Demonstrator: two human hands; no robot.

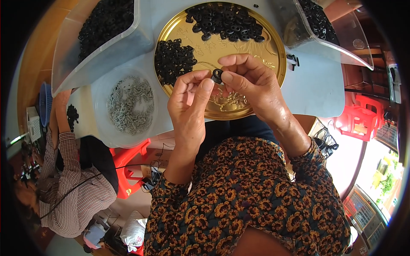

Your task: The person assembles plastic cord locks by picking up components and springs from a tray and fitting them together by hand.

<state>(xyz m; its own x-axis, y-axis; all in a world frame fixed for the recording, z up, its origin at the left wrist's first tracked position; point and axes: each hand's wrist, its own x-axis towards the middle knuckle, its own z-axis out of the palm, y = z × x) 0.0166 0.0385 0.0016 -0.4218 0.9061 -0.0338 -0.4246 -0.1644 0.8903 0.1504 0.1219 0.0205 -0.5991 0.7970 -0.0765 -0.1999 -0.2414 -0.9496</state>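
Between my two hands, above the near part of a round gold tray (pixel 279 51), is a small black plastic part (pixel 217 76) with a hole in it. My left hand (pixel 191 100) pinches its left side between thumb and forefinger. From the right, my right hand (pixel 255 85) grips the same part with thumb and fingers. On the tray, oval black pieces with holes (pixel 226 21) form a pile at the far side. Smaller black pieces (pixel 173 61) are heaped at its left. Whether a second small piece sits within my fingertips, I cannot make out.
A clear bowl of small silvery metal pins or screws (pixel 130 104) stands left of the tray. Clear bins of black parts (pixel 106 27) (pixel 318 25) flank the far side. Another person in a striped shirt (pixel 79 192) works at left. Red stools (pixel 363 117) stand at both sides.
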